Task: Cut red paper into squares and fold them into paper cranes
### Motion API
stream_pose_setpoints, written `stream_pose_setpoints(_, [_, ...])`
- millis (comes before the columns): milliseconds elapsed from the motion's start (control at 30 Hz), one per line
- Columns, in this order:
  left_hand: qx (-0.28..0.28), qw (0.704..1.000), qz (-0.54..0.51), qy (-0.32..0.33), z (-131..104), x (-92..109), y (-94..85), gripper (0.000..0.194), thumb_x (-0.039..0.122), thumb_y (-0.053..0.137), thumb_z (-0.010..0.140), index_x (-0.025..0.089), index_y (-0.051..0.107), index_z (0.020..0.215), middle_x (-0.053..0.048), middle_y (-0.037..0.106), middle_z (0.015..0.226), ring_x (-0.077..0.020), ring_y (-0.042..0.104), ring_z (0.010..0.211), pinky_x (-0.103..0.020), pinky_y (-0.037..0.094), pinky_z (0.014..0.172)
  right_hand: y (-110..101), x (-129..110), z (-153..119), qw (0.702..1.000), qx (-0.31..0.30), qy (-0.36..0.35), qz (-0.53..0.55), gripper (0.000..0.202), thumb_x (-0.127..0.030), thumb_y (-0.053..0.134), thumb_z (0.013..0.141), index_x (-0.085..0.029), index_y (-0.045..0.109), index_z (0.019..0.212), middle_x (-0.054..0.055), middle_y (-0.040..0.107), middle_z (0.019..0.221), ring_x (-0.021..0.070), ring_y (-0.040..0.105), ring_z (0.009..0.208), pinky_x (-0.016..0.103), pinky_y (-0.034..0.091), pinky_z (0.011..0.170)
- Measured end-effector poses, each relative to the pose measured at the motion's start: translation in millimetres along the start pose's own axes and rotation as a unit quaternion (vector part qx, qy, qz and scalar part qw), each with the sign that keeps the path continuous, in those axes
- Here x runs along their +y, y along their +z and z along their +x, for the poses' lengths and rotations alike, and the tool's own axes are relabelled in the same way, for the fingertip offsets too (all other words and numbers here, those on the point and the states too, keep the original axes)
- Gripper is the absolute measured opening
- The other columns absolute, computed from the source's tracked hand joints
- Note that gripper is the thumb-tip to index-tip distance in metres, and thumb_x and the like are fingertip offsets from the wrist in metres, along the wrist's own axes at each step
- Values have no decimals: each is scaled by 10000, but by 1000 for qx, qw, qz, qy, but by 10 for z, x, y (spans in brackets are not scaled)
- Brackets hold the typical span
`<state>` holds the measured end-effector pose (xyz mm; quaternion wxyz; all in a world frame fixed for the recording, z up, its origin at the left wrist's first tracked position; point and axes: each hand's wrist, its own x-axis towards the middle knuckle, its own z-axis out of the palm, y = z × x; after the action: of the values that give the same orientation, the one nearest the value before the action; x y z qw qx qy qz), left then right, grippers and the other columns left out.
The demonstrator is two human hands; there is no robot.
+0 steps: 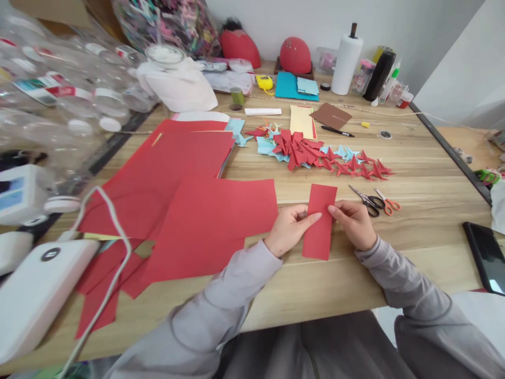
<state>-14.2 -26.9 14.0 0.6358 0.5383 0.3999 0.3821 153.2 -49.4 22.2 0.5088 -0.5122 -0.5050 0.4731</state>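
Observation:
A narrow red paper strip [317,239] is held upright over the front middle of the table. My left hand [289,227] pinches its left edge, with the thumb lying across the front. On the right edge, my right hand [355,223] grips the same strip between thumb and fingers. Large red paper sheets [205,226] spread out to the left of my hands. Beyond the strip lies a pile of folded red and light blue paper pieces [300,150]. Black-handled scissors [371,202] and orange-handled scissors [387,203] rest just past my right hand.
Plastic bottles [74,89] crowd the left side, near a white device [47,295] with a cable. A phone [487,255] lies at the right edge. A brown paper [330,115], a black pen [337,131] and a white bottle [347,63] stand or lie farther back.

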Motion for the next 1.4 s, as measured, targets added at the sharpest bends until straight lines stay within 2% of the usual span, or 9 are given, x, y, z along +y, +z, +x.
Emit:
stream_pose_setpoints(200, [89, 994, 38, 47, 35, -12, -36, 374, 487, 726, 709, 169, 586, 571, 26, 520, 546, -107, 460, 543, -241, 374, 518, -2, 4, -9, 998, -42, 31, 23, 403, -565, 711, 721, -176, 659, 631, 0, 645, 537, 120, 586, 460, 254, 524, 482])
stream_pose_setpoints(333, [126, 988, 53, 71, 51, -24, -54, 369, 467, 735, 706, 171, 573, 557, 35, 490, 539, -100, 431, 536, -237, 350, 512, 13, 10, -34, 995, -85, 51, 22, 374, -532, 758, 682, -169, 672, 672, -3, 648, 541, 119, 596, 466, 250, 527, 483])
stream_pose_setpoints(433, [112, 990, 47, 70, 42, -24, -48, 348, 467, 737, 700, 166, 602, 588, 27, 524, 561, -103, 441, 541, -242, 359, 520, 15, 21, -38, 994, -95, 54, 15, 381, -531, 768, 667, -169, 648, 653, -10, 636, 533, 112, 587, 465, 244, 520, 480])
stream_pose_setpoints(533, [85, 994, 45, 60, 28, -17, -38, 319, 457, 745, 685, 158, 646, 631, 10, 575, 590, -110, 459, 546, -248, 368, 522, 3, 27, -35, 996, -79, 47, 9, 383, -537, 737, 702, -173, 633, 645, -16, 626, 539, 102, 571, 475, 235, 511, 490])
stream_pose_setpoints(700, [107, 990, 58, 76, 37, -16, -47, 277, 424, 746, 687, 152, 698, 709, -9, 636, 638, -120, 495, 565, -255, 397, 547, -18, 22, -32, 997, -75, 34, 10, 372, -532, 710, 737, -168, 649, 690, -8, 635, 585, 106, 579, 521, 240, 510, 531])
stream_pose_setpoints(900, [121, 988, 52, 77, 62, -28, -63, 282, 423, 748, 675, 149, 682, 670, -3, 629, 618, -109, 485, 547, -240, 386, 523, -13, 26, -20, 997, -66, 24, 7, 371, -527, 699, 749, -164, 643, 701, -3, 636, 591, 113, 594, 531, 248, 516, 542])
stream_pose_setpoints(1033, [124, 987, 63, 78, 46, -16, -53, 283, 421, 746, 675, 151, 670, 647, 11, 595, 572, -102, 465, 523, -233, 369, 502, -12, 41, -22, 997, -73, 34, 10, 364, -507, 738, 715, -158, 635, 706, -6, 638, 594, 108, 597, 523, 240, 513, 534])
stream_pose_setpoints(1200, [87, 994, 51, 50, 16, 5, -26, 266, 387, 789, 615, 149, 677, 652, -30, 670, 652, -153, 580, 603, -269, 461, 569, -18, 61, -32, 996, -85, 33, 16, 358, -505, 722, 732, -161, 628, 714, -8, 633, 579, 114, 606, 518, 243, 513, 526])
stream_pose_setpoints(1400, [81, 995, 49, 40, 1, 27, -6, 216, 332, 784, 609, 141, 706, 675, -61, 720, 709, -191, 638, 643, -302, 504, 606, -16, 87, -27, 996, -91, 14, -1, 344, -500, 695, 765, -162, 627, 745, -8, 631, 589, 112, 608, 529, 244, 512, 538])
